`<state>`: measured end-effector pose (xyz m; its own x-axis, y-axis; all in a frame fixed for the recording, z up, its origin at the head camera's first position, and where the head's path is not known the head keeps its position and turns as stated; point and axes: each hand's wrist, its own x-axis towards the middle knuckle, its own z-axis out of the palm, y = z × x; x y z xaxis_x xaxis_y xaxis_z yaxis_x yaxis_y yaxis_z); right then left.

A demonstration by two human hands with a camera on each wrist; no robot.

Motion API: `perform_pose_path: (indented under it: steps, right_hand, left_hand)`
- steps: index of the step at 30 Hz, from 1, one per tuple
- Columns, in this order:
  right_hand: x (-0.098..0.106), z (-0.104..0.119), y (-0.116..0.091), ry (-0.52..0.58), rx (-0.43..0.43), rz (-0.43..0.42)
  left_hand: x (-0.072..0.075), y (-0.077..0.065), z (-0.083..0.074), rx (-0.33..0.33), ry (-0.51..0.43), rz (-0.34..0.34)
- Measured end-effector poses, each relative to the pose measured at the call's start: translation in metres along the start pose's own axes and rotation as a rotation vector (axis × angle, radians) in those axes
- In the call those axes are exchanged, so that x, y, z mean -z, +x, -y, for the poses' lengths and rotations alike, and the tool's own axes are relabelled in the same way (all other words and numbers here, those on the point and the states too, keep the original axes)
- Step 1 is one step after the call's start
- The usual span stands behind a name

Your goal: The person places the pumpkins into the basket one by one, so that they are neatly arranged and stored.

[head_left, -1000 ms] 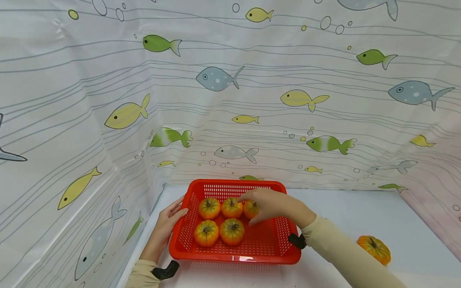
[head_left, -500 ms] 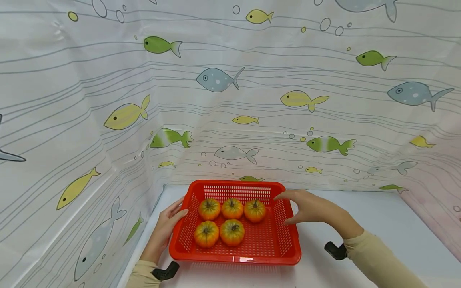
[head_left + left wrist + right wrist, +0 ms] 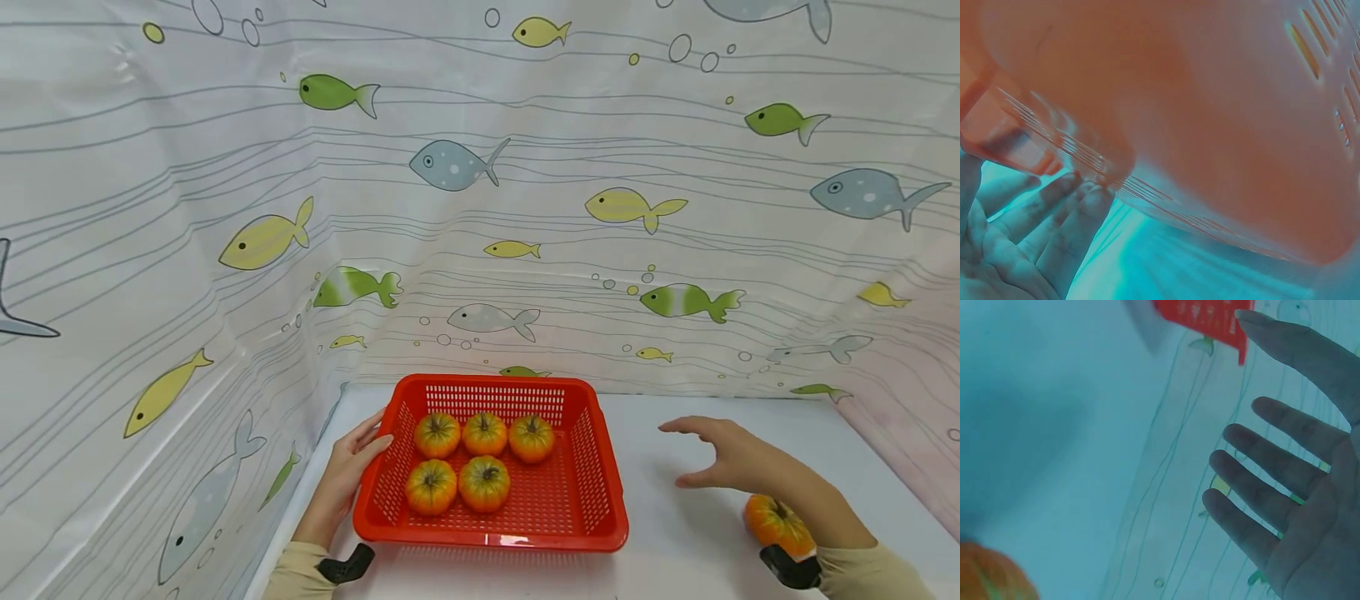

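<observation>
A red plastic basket [image 3: 491, 540] stands on the table, holding small orange pumpkins: three in a back row and two in front, such as this front pumpkin [image 3: 483, 483]. My left hand [image 3: 348, 462] grips the basket's left rim, thumb over the edge; in the left wrist view its fingers [image 3: 1066, 231] touch the outer wall. My right hand [image 3: 738, 458] hovers right of the basket with fingers spread and nothing in it. Another pumpkin [image 3: 776, 521] lies on the table, partly hidden behind the right forearm, and shows at the lower left of the right wrist view [image 3: 991, 575].
A white table [image 3: 648, 517] carries everything. Behind it and along both sides hangs a pale sheet [image 3: 555, 283] printed with fish. Black camera mounts sit on the left wrist [image 3: 345, 564] and the right wrist [image 3: 791, 568].
My right hand has moved from over the back-right pumpkin in the basket, out across the right rim, towards the loose pumpkin. The left hand and the basket have stayed put.
</observation>
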<state>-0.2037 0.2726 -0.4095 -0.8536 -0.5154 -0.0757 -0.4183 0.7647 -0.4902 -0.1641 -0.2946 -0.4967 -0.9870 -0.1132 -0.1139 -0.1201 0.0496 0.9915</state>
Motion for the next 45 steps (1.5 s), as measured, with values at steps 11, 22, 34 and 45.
perform_pose_path:
  steps: [11, 22, 34, 45]
  right_hand:
    - [-0.007, -0.059, -0.052, -0.04, -0.072, -0.073]
    - [-0.026, -0.122, -0.086, 0.038, -0.236, 0.032]
    - [-0.041, -0.135, -0.095, 0.098, -0.272, -0.006]
    - [-0.042, -0.129, -0.097, 0.102, -0.277, -0.019]
  left_hand:
    - [-0.001, 0.001, 0.002, 0.014, 0.001, -0.008]
    - [-0.001, 0.001, 0.001, 0.008, 0.001, -0.001]
    - [-0.001, 0.0, 0.001, 0.005, -0.008, -0.01]
    - [0.0, 0.0, 0.002, -0.022, -0.004, 0.0]
